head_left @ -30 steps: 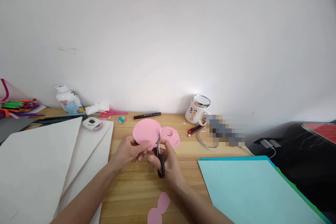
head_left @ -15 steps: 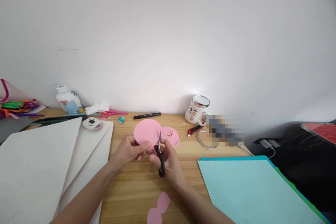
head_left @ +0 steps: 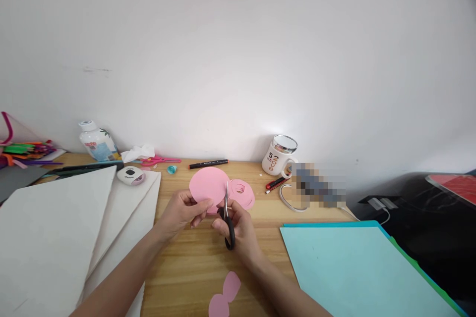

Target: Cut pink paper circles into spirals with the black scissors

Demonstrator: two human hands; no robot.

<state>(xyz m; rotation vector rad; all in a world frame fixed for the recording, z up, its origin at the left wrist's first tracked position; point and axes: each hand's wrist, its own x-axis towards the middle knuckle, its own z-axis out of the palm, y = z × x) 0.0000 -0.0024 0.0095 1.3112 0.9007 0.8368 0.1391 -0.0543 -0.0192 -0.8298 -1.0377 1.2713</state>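
Between thumb and fingers, my left hand (head_left: pixel 186 213) holds a round pink paper piece (head_left: pixel 208 185) by its lower edge. My right hand (head_left: pixel 238 225) grips black-handled scissors (head_left: pixel 229 230), whose metal blades point up at the right edge of that paper. Behind the blades, to the right, lie other pink paper pieces (head_left: pixel 247 197) with curved cuts in them. Two pink petal-like shapes (head_left: pixel 231 286) rest on the wooden table (head_left: pixel 178 277) near the front edge of the view.
White boards (head_left: pixel 44 228) cover the left side, with a white oval device (head_left: pixel 130 176) on them. Light blue sheets (head_left: pixel 357 262) lie at the right. Along the wall stand a bottle (head_left: pixel 97 143) and mug (head_left: pixel 278 156), with a marker (head_left: pixel 208 164) and pink scissors (head_left: pixel 158 160) between.
The scissors and my right hand have shifted very slightly at the paper's edge. My left hand stays on the pink paper, almost unmoved.
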